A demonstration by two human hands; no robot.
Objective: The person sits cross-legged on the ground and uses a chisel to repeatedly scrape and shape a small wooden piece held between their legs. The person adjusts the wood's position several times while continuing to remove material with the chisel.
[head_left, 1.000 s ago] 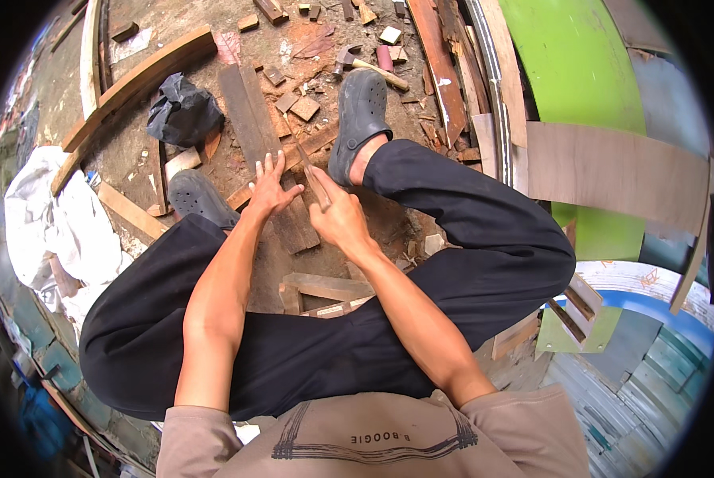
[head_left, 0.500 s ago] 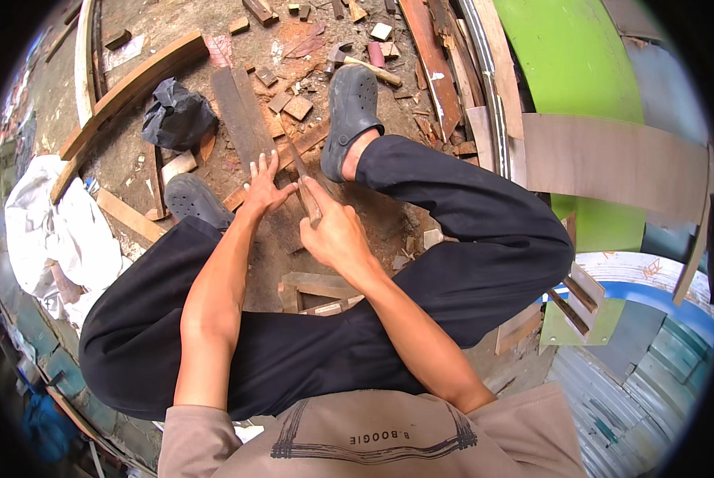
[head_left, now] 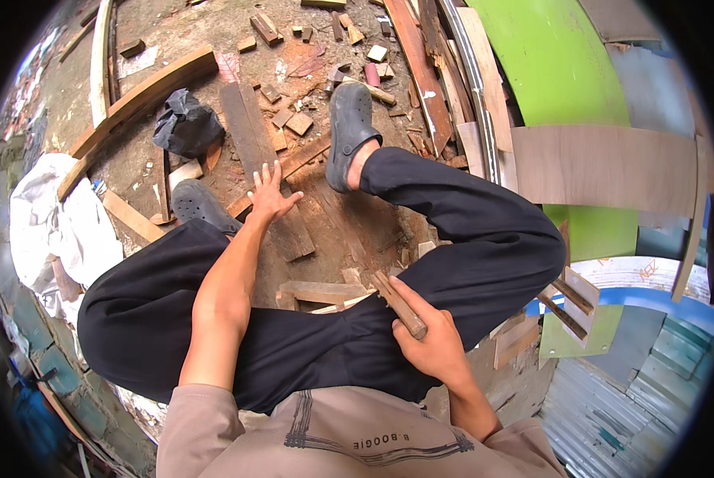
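Note:
My left hand (head_left: pixel 270 197) lies with fingers spread on a dark wooden plank (head_left: pixel 244 119), which runs away from me across a narrower strip of wood (head_left: pixel 305 153). In my right hand (head_left: pixel 432 342), by my right thigh, is a hand saw (head_left: pixel 399 303), gripped by its rough wooden handle. Its thin brown blade points forward and left, to the right of the plank and apart from it; motion blurs the blade's edge against the ground.
Wood offcuts (head_left: pixel 299 123) and a hammer (head_left: pixel 369 89) lie beyond my feet. A crumpled black bag (head_left: pixel 187 123), a curved timber (head_left: pixel 146 95) and white cloth (head_left: pixel 62 231) are to the left. Boards and a green sheet (head_left: pixel 564 64) line the right. A small wooden piece (head_left: pixel 317 291) sits before my lap.
My right hand has drawn the saw back and right, away from the plank, toward my right thigh. My left hand stays on the plank, its thumb now spread outward.

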